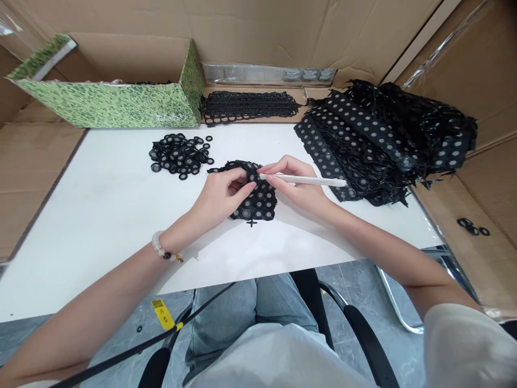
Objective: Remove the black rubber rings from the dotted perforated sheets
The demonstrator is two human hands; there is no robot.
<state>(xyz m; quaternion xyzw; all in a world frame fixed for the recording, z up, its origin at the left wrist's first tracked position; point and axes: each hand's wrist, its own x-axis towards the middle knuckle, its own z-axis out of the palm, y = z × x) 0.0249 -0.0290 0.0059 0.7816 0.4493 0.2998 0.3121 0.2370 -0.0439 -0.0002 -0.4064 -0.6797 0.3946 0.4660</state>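
A black rubber sheet (264, 202) covered in round rings with grey centres lies bent up in the middle of the white table. My left hand (224, 194) pinches it from the left, thumb and fingers closed on its upper part. Between the fingers of my right hand (297, 180) is a slim white pen-like tool (313, 179), its tip against the sheet near my left fingertips. I cannot make out the exact shape of the tip. A pile of loose black rings (181, 155) sits to the left, beyond my left hand.
At the right is a large heap of dotted black sheets (363, 134). A green patterned box (109, 102) stands at the back left, beside a strip of black ring mesh (250, 105). Cardboard walls (315, 32) surround the white table (100, 215). Several rings (472, 227) lie on cardboard at far right.
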